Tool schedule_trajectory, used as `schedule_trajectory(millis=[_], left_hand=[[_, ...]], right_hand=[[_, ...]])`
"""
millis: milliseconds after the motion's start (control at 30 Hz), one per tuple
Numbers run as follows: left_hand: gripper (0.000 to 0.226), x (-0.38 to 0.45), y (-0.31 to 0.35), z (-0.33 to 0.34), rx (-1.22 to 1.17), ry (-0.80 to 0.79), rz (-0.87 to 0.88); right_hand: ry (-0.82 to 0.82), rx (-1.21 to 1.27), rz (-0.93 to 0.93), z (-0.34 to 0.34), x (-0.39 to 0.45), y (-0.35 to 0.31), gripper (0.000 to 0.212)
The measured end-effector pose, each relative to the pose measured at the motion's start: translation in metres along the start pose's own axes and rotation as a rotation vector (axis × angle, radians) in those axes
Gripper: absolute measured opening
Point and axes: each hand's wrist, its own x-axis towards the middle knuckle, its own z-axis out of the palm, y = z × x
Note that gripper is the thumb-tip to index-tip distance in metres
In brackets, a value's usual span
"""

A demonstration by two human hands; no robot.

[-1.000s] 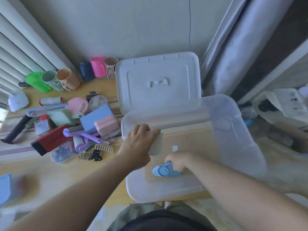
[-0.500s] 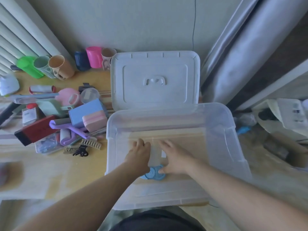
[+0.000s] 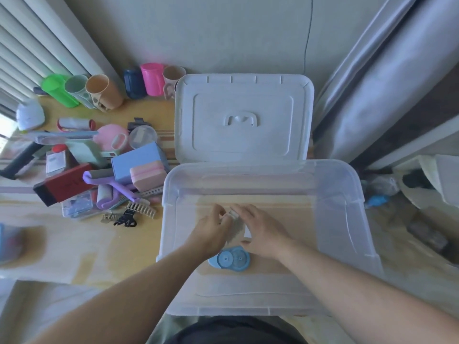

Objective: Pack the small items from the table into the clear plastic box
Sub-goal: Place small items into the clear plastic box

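The clear plastic box [image 3: 342, 192] stands open on the table in front of me. Both my hands reach down inside it. My left hand [image 3: 211, 232] and my right hand [image 3: 260, 232] lie side by side over a flat whitish item [image 3: 236, 232] on the box floor, fingers touching it. A blue double-disc case [image 3: 229, 261] rests on the box floor just below my hands. Left of the box sits a pile of small items: a light blue box [image 3: 136, 160], a pink case [image 3: 147, 176], a purple lint roller [image 3: 109, 184], a beige hair claw [image 3: 140, 208].
The box's white lid [image 3: 243, 117] leans behind it against the wall. Several cups [image 3: 104, 93] stand at the back left. A red and black box [image 3: 62, 184] and a small clear case [image 3: 77, 204] lie in the pile. A curtain [image 3: 372, 95] hangs at right.
My left hand carried the whitish item into the box and set it on the floor. My right hand let go of the blue case and moved up beside the left hand.
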Motion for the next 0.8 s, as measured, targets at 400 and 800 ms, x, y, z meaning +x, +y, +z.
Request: schedule_trajectory(millis=[400, 800], left_hand=[[0.057, 0.01, -0.005, 0.013, -0.292, -0.114, -0.176], [0.068, 0.012, -0.036, 0.077, 1.11, -0.334, 0.557]], right_hand=[[0.105, -0.333, -0.112, 0.007, -0.001, 0.003, 0.094], [0.076, -0.44, 0.557, -0.035, -0.012, 0.092, 0.095]])
